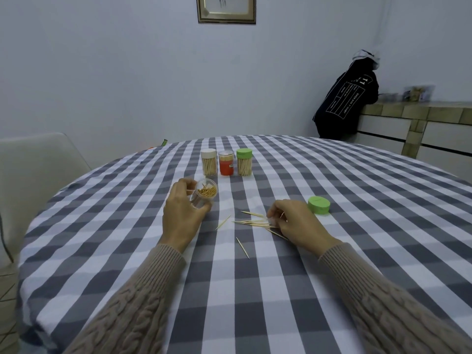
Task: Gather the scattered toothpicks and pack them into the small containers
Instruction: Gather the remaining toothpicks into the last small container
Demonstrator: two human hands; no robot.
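Desk [255, 290]: three capped jars [226, 163] stand at far centre, likely done. Left hand [182, 213], grip curled round an open jar [203, 196], tilts its mouth right, probably for loading. Right hand [297, 222], grip pinching loose toothpicks [251, 222], bunches them; green lid [318, 205] waits just right.

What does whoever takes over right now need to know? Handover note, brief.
Left hand holds the open jar, tilted, partly filled with toothpicks.
Right hand pinches at the loose pile of toothpicks on the tablecloth.
Done: three capped jars stand at the back.
Left: gather the pile and two strays, fill the jar, fit the green lid.
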